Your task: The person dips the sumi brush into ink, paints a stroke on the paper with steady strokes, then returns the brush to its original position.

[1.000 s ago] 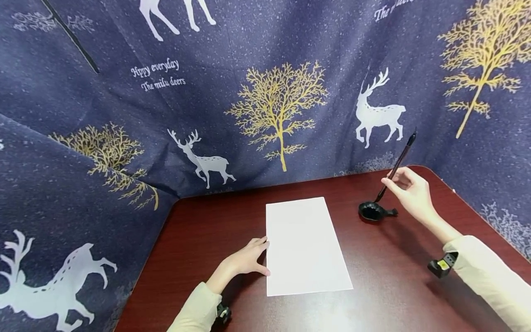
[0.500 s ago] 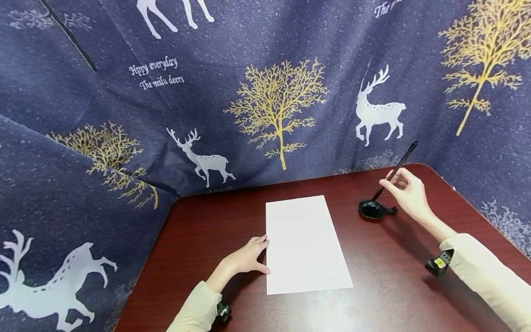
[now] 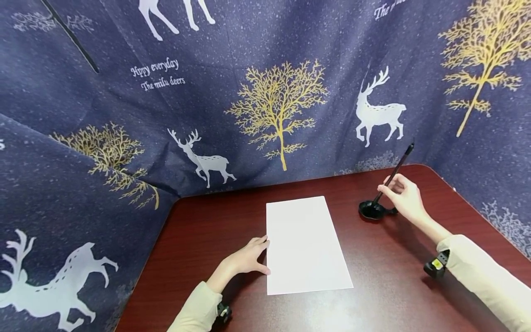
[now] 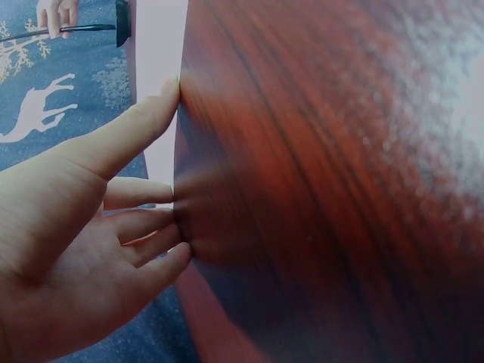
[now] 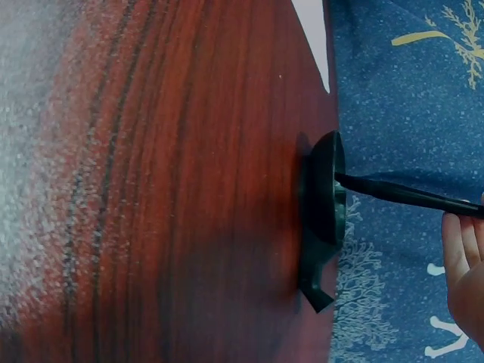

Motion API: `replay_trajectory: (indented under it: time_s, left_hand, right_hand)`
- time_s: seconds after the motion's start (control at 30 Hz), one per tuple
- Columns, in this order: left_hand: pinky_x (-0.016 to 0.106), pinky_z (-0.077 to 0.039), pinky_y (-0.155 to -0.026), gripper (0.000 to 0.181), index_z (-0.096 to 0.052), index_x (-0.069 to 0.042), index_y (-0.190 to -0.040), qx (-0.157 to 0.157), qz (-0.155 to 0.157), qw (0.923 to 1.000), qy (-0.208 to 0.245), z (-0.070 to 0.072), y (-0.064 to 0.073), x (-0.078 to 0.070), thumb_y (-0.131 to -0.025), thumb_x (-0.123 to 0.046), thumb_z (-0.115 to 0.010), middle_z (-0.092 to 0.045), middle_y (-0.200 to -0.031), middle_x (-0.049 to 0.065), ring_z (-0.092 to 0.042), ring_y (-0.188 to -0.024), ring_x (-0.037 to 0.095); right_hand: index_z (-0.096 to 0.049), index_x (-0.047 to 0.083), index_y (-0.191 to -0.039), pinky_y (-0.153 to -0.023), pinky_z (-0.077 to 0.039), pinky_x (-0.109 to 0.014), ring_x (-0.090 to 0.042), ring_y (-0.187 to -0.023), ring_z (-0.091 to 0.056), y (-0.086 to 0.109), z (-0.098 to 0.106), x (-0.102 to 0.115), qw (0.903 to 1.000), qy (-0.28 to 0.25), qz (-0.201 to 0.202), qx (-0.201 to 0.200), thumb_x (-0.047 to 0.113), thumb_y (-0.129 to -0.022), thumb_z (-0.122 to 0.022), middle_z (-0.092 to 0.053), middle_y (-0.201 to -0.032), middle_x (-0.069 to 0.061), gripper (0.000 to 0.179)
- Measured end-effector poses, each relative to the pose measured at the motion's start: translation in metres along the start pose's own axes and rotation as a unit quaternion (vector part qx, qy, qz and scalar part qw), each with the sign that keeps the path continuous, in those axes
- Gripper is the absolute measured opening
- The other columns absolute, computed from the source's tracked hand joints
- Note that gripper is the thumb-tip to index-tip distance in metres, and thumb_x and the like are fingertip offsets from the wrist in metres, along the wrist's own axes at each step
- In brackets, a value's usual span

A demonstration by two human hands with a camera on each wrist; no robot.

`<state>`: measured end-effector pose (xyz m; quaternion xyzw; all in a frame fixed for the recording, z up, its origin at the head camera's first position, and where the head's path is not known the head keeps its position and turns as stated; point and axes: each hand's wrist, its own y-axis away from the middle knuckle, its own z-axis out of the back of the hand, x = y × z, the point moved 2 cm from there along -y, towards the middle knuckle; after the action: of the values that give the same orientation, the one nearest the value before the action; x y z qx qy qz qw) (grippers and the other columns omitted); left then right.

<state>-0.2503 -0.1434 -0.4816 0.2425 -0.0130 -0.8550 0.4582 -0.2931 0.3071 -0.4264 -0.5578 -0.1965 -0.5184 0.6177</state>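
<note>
A dark writing brush (image 3: 394, 172) is pinched by my right hand (image 3: 405, 197), its shaft slanting up and to the right. Its tip is at the bowl of a small black ink dish (image 3: 370, 210) with a short handle; in the right wrist view the brush (image 5: 408, 195) meets the dish's rim (image 5: 338, 162). My left hand (image 3: 245, 258) rests with fingers and thumb spread at the left edge of a blank white sheet of paper (image 3: 307, 249). In the left wrist view the left hand's fingertips (image 4: 178, 253) touch down along that edge.
Both lie on a reddish-brown wooden table (image 3: 215, 221). Behind it hangs a dark blue cloth (image 3: 257, 37) printed with white deer and golden trees. A small camera is strapped to each wrist, below the cream sleeves (image 3: 477, 263).
My right hand has moved slightly left and down with the brush, whose upper end has dropped and shifted left. The left hand and the paper keep their places.
</note>
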Motion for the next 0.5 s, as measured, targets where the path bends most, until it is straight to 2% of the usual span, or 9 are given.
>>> replay_trajectory:
  time_s: [0.2,0.5]
  left_hand:
    - [0.050,-0.031,-0.113,0.088,-0.035,0.005,-0.146,-0.001,-0.001,1.0000,0.002,0.000,0.000,0.000,-0.081,-0.038,-0.076,-0.026,-0.157,0.022,-0.024,-0.145,0.037]
    - [0.049,-0.031,-0.113,0.088,-0.036,0.005,-0.146,-0.003,0.000,1.0000,0.001,-0.001,0.000,0.001,-0.080,-0.037,-0.076,-0.027,-0.157,0.021,-0.025,-0.145,0.036]
  right_hand:
    - [-0.057,-0.004,-0.098,-0.069,-0.042,-0.002,0.018,-0.073,-0.060,-0.003,-0.002,-0.032,0.9997,0.022,-0.009,0.006,0.006,-0.086,-0.071,-0.063,-0.073,0.029,0.021]
    - [-0.058,-0.002,-0.097,-0.068,-0.039,0.000,0.024,-0.073,-0.055,-0.005,0.000,-0.036,0.9977,0.067,0.001,-0.009,0.011,-0.086,-0.071,-0.058,-0.072,0.036,0.022]
